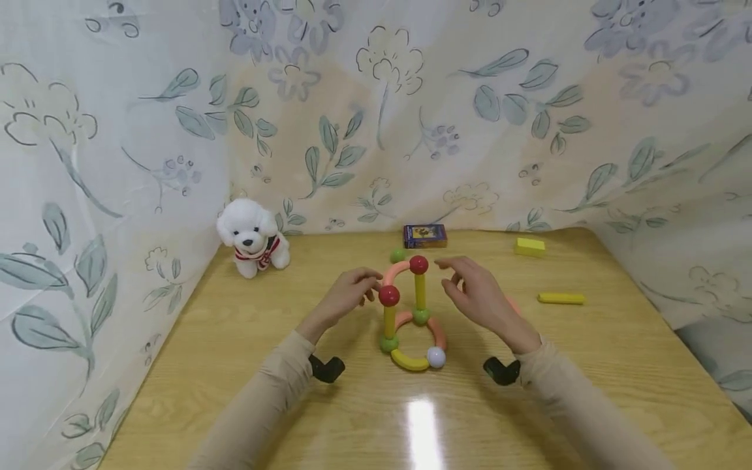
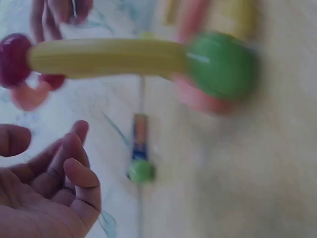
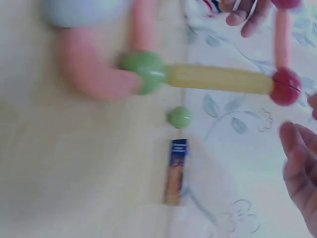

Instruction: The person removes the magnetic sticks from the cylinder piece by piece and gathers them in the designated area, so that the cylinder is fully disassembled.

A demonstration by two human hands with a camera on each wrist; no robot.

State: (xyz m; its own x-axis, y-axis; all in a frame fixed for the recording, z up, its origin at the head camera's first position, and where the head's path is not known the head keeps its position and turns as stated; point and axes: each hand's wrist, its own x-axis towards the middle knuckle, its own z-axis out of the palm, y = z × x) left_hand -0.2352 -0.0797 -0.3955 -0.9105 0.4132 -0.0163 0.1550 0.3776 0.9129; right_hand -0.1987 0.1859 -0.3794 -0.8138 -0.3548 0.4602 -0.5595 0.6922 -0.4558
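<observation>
- Left hand [image 1: 346, 297] and right hand [image 1: 477, 295] hover apart, fingers loose, holding nothing, flanking the colourful rod-and-ball plastic toy frame [image 1: 411, 313] mid-frame.
- Frame stands unsupported on the wooden bench [image 1: 235, 365].

Red balls [image 1: 418, 264], yellow rods [image 1: 420, 291], green balls [image 1: 420, 316] and pink arcs [image 1: 396, 269] are seen mid-tabletop; a white plush dog [image 1: 252, 236] at the far-left corner; leaf-patterned cloth [image 1: 411, 111] behind.

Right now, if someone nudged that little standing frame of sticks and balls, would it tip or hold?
The stick-and-ball frame would probably tip: its two yellow uprights carry red balls high above a small ring base. It looks like light plastic, so likely easy to shove. The joints may separate; I cannot tell how they hold.
</observation>
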